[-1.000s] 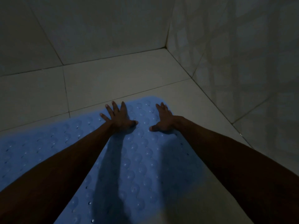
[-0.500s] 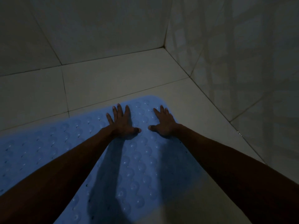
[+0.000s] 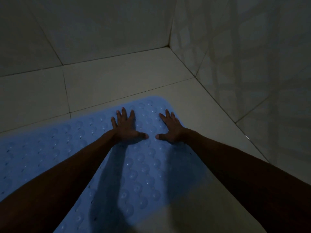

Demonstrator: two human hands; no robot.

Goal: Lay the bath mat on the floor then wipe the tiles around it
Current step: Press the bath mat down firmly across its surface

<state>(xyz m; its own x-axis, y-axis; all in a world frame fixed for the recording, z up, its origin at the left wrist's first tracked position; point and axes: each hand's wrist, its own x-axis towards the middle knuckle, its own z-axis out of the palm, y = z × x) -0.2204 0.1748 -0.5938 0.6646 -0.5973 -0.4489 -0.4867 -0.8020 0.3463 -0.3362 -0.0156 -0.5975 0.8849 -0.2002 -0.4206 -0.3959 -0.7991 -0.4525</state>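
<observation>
A blue bath mat (image 3: 139,167) with rows of round bumps lies flat on the pale floor tiles (image 3: 117,78), its rounded far corner pointing toward the room's corner. My left hand (image 3: 126,126) presses flat on the mat near its far end, fingers spread. My right hand (image 3: 170,127) presses flat beside it, close to the mat's right edge, fingers spread too. Both thumbs point toward each other with a small gap between them. No cloth is in view.
Tiled walls (image 3: 244,64) rise at the back and right, meeting in a corner (image 3: 169,46) beyond the mat. Bare floor tiles lie between the mat and both walls. The room is dim.
Both hands have slid slightly back toward me along the mat and moved a little apart, still pressing flat. The mat stays in place.
</observation>
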